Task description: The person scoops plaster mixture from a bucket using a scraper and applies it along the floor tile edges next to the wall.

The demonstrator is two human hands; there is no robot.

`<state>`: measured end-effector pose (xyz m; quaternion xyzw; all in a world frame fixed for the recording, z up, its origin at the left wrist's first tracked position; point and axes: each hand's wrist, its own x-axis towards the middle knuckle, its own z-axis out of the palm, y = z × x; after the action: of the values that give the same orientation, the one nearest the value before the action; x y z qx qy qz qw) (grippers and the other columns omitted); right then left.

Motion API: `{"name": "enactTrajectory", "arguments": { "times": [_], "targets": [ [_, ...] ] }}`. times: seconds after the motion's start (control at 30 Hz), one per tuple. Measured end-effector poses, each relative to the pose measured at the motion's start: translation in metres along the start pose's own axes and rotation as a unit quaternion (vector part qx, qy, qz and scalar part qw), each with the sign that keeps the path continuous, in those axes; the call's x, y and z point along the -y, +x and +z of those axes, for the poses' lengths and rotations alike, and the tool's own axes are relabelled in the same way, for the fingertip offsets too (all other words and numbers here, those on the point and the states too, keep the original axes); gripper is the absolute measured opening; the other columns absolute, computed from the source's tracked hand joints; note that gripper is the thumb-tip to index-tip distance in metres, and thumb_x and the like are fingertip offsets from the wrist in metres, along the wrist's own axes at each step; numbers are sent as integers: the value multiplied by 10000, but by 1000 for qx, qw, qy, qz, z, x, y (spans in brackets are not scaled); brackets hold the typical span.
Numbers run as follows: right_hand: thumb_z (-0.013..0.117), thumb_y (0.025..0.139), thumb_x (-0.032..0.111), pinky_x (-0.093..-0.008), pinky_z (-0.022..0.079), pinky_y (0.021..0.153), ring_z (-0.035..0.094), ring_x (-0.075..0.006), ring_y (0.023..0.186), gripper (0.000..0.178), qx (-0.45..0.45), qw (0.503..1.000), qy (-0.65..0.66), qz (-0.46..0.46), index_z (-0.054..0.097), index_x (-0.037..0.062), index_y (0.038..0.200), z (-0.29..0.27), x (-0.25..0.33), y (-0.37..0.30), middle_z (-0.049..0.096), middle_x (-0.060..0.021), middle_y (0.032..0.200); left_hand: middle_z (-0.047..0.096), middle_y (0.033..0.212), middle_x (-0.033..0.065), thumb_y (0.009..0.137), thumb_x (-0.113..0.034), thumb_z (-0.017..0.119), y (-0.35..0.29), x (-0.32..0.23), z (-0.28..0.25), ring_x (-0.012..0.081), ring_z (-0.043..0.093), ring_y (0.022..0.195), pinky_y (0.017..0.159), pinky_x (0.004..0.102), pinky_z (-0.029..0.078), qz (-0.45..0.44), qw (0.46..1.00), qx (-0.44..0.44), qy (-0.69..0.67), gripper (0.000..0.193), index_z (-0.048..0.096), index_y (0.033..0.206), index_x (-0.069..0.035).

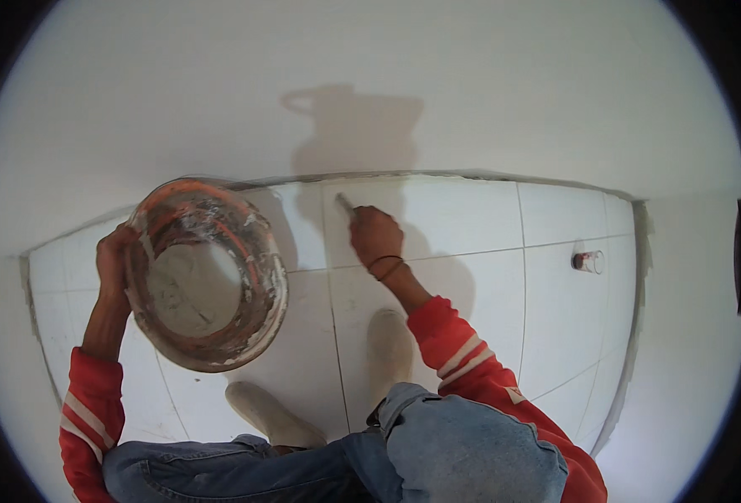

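An orange bucket (276, 289), its walls caked with dried grey and white smears, is tilted so its mouth faces me. Smooth pale grey paste (192, 287) lies in its bottom. My left hand (114, 256) grips the bucket's left rim, fingers hooked over the edge. Over the white floor tiles, my right hand (377, 238) is closed around a small tool with a narrow grey end (344, 202); most of the tool is hidden in the fist. That end points up and left toward the joint at the wall's foot.
A white wall (488, 92) rises at the far side, with a rough grey gap along its base. A small clear glass (589, 261) with something dark in it lies on the tiles (559, 310) at right. My boots (274, 415) and jeans-clad knees are close below.
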<state>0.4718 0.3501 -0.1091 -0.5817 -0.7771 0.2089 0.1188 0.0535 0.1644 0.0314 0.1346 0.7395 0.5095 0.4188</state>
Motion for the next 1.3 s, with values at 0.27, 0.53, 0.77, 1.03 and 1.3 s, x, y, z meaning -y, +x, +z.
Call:
{"name": "enactTrajectory", "arguments": {
  "times": [0.27, 0.53, 0.77, 1.03, 1.3],
  "targets": [
    [755, 896, 270, -405, 580, 721, 758, -280, 770, 298, -177, 942, 148, 243, 780, 15, 1050, -91, -243, 8, 791, -143, 876, 639, 969, 65, 899, -231, 570, -21, -3, 20, 210, 611, 849, 789, 389, 519, 12, 1000, -13, 19, 281, 664, 1080, -37],
    [748, 876, 319, -497, 596, 795, 767, -394, 867, 321, -122, 960, 132, 216, 798, 74, 1079, -17, -177, 17, 783, -203, 932, 649, 965, 75, 912, -264, 598, -6, -2, 7, 231, 621, 822, 768, 388, 534, -37, 998, 26, -41, 256, 657, 1054, -60],
    [697, 899, 196, -522, 566, 821, 706, -424, 947, 155, -62, 996, 50, 45, 746, 91, 1001, -37, -25, 18, 753, -148, 983, 655, 989, 70, 909, -251, 596, -6, -1, 13, 226, 623, 856, 788, 384, 529, -3, 1000, 22, -4, 279, 661, 1093, -51],
    [659, 860, 61, -456, 489, 789, 663, -269, 921, 225, -122, 969, -108, -183, 805, 200, 962, -9, -53, 26, 741, 2, 991, 656, 962, 73, 919, -235, 590, -19, -12, 24, 229, 620, 817, 773, 387, 530, -34, 999, -1, -25, 234, 656, 1057, -58],
    [678, 882, 18, -421, 491, 893, 659, -284, 992, 214, 60, 967, -16, -248, 784, 144, 1018, -44, -47, -96, 742, -44, 1036, 660, 968, 92, 936, -259, 600, -5, -2, 10, 239, 629, 822, 777, 392, 535, -16, 1000, -5, 18, 243, 662, 1057, -58]
  ]
}}
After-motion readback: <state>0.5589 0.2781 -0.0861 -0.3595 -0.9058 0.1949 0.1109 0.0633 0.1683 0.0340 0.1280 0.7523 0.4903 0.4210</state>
